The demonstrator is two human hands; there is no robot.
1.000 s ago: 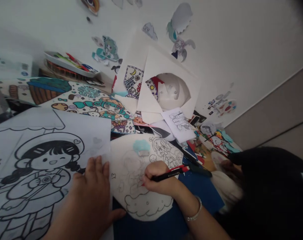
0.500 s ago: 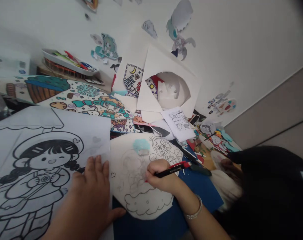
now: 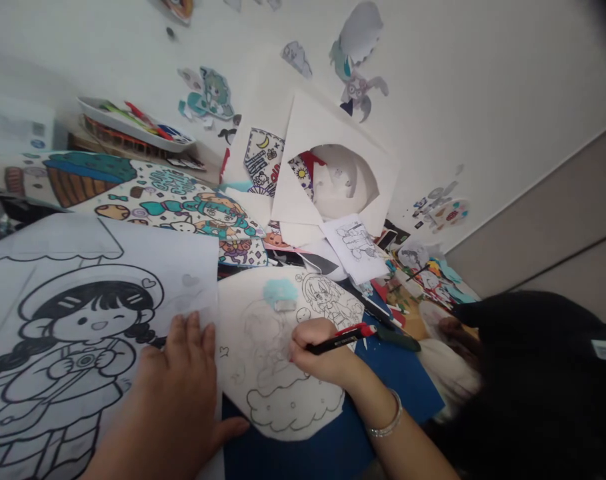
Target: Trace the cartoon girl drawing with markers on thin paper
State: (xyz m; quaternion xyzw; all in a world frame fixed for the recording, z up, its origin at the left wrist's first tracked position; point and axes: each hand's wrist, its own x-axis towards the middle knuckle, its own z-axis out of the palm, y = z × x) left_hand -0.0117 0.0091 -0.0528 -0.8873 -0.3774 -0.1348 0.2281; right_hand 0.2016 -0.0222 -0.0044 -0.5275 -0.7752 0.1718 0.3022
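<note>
White wall [image 3: 433, 80], dotted with paper cut-outs [image 3: 215, 93], is seen beyond a crowded spread of artwork. With the round drawing [image 3: 307, 410] taken as the clock's centre, a white board with an oval hole [image 3: 295, 193] is propped near one o'clock, a pen tray [image 3: 97, 107] is set between ten and eleven, and a person in dark clothing [image 3: 537, 393] is seen at three. The round drawing is laid over a blue board [image 3: 397, 380], apparently for easy reach of the right hand [image 3: 320, 353]. By its fingers, pinched narrow, a black-and-red pen [image 3: 343, 339] is gripped low, presumably for fine control; whether paper is touched by the tip cannot be told. At nine o'clock a large line drawing [image 3: 57, 373] is pressed under the left hand [image 3: 175, 380], whose fingers are laid flat and slightly parted, gripping nothing, probably so that the sheet is steadied. A small pale block [image 3: 284, 305], perhaps an eraser, is set at twelve.
</note>
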